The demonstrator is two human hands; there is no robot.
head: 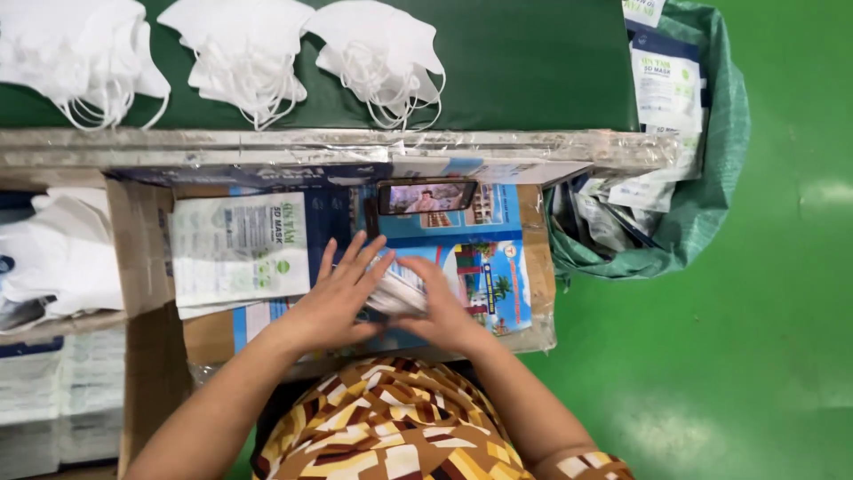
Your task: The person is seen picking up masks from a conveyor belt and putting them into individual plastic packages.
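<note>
Left hand [342, 289] and right hand [440, 302] press flat on mask packet [397, 289], near counter [498, 293] front edge; grip loose, packet may slip off.

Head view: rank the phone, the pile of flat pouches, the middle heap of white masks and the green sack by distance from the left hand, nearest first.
1. Pile of flat pouches, just left of the left hand.
2. Phone, ahead.
3. Middle heap of white masks, far ahead.
4. Green sack, far right.
</note>
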